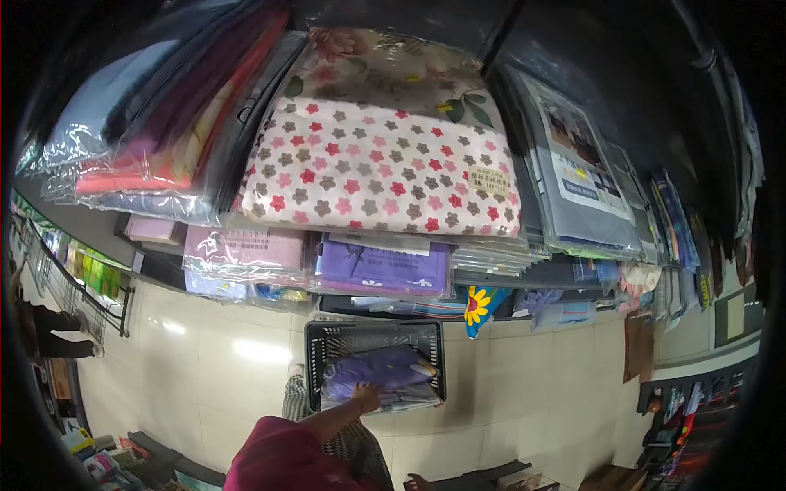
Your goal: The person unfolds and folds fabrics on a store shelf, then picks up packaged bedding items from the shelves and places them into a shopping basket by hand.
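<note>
My left hand (366, 398), coming out of a maroon sleeve, reaches down into a black plastic basket (313, 348). Its fingers are closed at the near edge of a purple folded fabric pack (385, 364) in clear wrap, which lies inside the basket. Under the purple pack a whitish wrapped item shows. At the basket's right rim is a small skin-coloured patch that may be fingertips of my right hand; the rest of that hand is hidden. A dark, hand-like shape at the bottom edge is too unclear to place.
Above the basket, a shelf holds a flower-patterned fabric pack (377, 164), grey packs (573, 180) and several wrapped textiles on the left. Purple (383, 266) and pink (246, 255) packs sit lower. Another person's dark-clothed legs (61, 331) stand at left on the tiled floor (524, 385).
</note>
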`<state>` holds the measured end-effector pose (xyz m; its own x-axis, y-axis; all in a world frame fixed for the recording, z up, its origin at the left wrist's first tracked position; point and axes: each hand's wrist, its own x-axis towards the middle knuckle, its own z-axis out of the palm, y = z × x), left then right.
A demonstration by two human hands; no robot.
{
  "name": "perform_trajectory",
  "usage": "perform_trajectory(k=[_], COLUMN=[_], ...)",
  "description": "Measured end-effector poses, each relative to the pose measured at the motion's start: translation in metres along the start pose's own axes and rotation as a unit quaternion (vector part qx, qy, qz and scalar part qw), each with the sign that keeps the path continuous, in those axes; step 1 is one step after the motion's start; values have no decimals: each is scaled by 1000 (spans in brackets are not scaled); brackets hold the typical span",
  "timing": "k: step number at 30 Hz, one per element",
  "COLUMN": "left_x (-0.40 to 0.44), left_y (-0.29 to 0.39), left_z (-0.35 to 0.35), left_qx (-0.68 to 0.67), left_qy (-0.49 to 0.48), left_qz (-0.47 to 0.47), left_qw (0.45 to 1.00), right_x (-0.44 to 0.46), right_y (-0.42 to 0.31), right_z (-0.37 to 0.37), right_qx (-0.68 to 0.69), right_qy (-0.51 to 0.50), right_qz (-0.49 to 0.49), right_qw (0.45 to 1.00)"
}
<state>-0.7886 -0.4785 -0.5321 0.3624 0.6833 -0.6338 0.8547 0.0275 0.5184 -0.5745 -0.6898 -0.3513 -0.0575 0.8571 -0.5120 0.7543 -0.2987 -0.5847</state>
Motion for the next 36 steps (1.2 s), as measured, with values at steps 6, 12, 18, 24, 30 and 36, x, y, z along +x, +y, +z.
perform_trajectory(k=[6,12,18,24,30,36], left_x=[-73,-163,-194,-190,-192,-185], left_y=[5,49,82,77,84,84], left_z=[-128,-329,-410,-434,-442,-442], left_qx=[-338,-498,-696,-720,-701,-736], left_qy=[162,323,338,302,323,314], left_qz=[110,166,185,151,169,181], left_qw=[921,787,606,607,613,572], right_x=[47,75,85,81,83,83], right_y=[-40,-88,-125,-120,-120,-127], right_z=[-2,2,5,19,26,29], right_qx=[24,14,35,35,28,49], right_qy=[4,-64,-94,-101,-86,-100], right_qz=[-17,-10,-1,29,30,45], right_qw=[1000,998,995,994,995,993])
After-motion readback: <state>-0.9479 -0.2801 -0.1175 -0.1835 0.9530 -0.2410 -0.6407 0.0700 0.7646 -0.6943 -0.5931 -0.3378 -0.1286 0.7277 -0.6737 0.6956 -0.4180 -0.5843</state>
